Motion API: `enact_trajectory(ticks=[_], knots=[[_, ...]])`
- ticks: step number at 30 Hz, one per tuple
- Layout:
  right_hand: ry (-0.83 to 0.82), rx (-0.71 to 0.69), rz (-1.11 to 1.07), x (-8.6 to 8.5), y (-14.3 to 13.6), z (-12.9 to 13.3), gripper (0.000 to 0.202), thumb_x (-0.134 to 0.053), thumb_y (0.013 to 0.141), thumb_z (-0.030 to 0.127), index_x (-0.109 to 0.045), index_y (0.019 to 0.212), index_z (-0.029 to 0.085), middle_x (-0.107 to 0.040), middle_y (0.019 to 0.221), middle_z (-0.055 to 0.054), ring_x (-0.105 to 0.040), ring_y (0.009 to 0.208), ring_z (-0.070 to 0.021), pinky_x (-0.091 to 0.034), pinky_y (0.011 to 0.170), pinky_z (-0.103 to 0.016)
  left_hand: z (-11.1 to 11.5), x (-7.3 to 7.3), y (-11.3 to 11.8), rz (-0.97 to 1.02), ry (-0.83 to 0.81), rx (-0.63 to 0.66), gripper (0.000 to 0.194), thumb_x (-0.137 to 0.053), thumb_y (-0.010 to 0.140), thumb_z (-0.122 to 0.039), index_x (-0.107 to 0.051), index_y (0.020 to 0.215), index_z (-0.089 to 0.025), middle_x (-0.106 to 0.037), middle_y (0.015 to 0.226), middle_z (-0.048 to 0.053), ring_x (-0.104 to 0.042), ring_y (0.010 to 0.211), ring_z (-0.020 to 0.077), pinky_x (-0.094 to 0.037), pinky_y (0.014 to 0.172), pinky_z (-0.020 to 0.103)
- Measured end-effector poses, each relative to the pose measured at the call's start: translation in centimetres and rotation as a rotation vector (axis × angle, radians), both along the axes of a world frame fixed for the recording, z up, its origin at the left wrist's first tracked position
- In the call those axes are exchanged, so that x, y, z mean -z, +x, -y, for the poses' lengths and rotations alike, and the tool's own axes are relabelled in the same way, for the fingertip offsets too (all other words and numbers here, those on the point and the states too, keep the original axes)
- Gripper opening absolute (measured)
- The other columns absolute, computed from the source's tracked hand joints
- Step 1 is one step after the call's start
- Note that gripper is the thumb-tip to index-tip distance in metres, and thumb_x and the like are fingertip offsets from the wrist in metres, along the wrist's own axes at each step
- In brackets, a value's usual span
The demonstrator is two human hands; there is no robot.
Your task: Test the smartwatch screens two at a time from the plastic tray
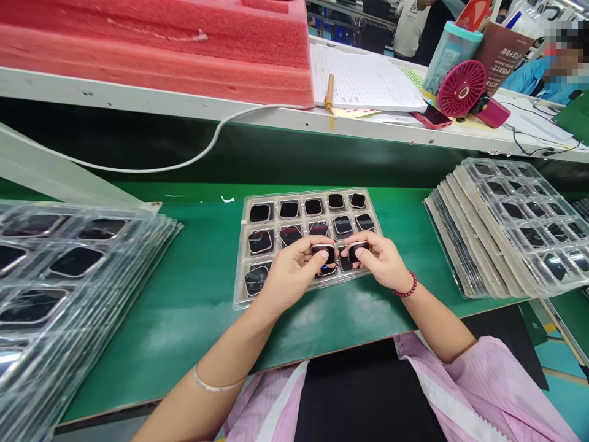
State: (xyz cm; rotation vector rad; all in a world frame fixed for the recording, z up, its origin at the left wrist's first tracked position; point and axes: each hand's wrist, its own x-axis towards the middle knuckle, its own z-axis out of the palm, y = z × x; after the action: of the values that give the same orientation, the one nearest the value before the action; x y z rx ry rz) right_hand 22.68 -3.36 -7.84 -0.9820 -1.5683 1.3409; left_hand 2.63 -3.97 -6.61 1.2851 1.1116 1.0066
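Observation:
My left hand (299,267) is closed on a smartwatch case (323,253) with a dark screen, its thumb across the face. A second smartwatch case (357,252) is pinched in my right hand (381,261), close beside the first. Both are held just above a clear plastic tray (239,264) on the green bench. Rows of dark-screened watch cases lie in the tray's pockets, such as one watch case (260,212) at its back left corner. My hands cover part of the front row.
Stacked trays of watch cases stand at left (138,245) and right (473,239). Above the bench runs a white shelf (257,101) with red foam (156,55), papers (368,80), a pen (329,92), a phone (432,116) and a pink fan (462,89). A white cable (202,153) hangs below. People are beyond.

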Motion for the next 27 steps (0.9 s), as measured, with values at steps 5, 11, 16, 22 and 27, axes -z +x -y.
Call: enact_trajectory(ticks=[5, 11, 16, 22, 27], knots=[[0.048, 0.02, 0.006, -0.1, 0.0, 0.0, 0.034, -0.066, 0.082, 0.027, -0.06, 0.114, 0.019, -0.072, 0.099, -0.007, -0.07, 0.088, -0.0181, -0.058, 0.072, -0.029, 0.1, -0.1, 0.0, 0.054, -0.021, 0.037, 0.041, -0.072, 0.074, -0.03, -0.065, 0.112, -0.017, -0.074, 0.1, 0.008, -0.07, 0.092, 0.0254, -0.058, 0.073, 0.033], [0.095, 0.032, 0.059, -0.2, 0.0, 0.0, 0.029, -0.061, 0.082, 0.022, -0.06, 0.11, 0.019, -0.072, 0.094, -0.006, -0.069, 0.084, -0.0178, -0.056, 0.07, -0.029, 0.0, 0.2, 0.0, 0.059, -0.013, 0.035, 0.039, -0.069, 0.08, -0.034, -0.065, 0.114, -0.017, -0.074, 0.094, 0.008, -0.07, 0.079, 0.0212, -0.058, 0.07, 0.032], [0.12, 0.052, 0.09, -0.3, 0.0, 0.1, 0.031, -0.062, 0.078, 0.019, -0.06, 0.109, 0.018, -0.072, 0.093, -0.006, -0.067, 0.08, -0.0168, -0.054, 0.065, -0.027, 0.0, 0.0, 0.0, 0.059, -0.033, 0.035, 0.044, -0.067, 0.077, -0.03, -0.062, 0.118, -0.016, -0.074, 0.097, 0.008, -0.071, 0.083, 0.0223, -0.059, 0.074, 0.032], [0.103, 0.047, 0.088, -0.3, 0.0, 0.2, 0.037, -0.061, 0.076, 0.018, -0.059, 0.113, 0.019, -0.072, 0.098, -0.007, -0.068, 0.084, -0.0182, -0.054, 0.065, -0.027, -0.2, 1.0, -0.2, 0.124, -0.054, 0.052, 0.058, -0.07, 0.073, -0.02, -0.056, 0.129, -0.017, -0.073, 0.106, 0.009, -0.073, 0.094, 0.024, -0.057, 0.088, 0.036], [0.048, 0.063, 0.032, -0.1, 0.0, -0.2, 0.038, -0.061, 0.074, 0.016, -0.06, 0.112, 0.018, -0.072, 0.096, -0.007, -0.068, 0.082, -0.0172, -0.055, 0.066, -0.027, -0.8, 0.9, -0.7, 0.416, -0.234, 0.196, 0.066, -0.083, 0.072, -0.019, -0.053, 0.131, -0.021, -0.07, 0.093, 0.003, -0.069, 0.067, 0.0122, -0.051, 0.055, 0.016]])
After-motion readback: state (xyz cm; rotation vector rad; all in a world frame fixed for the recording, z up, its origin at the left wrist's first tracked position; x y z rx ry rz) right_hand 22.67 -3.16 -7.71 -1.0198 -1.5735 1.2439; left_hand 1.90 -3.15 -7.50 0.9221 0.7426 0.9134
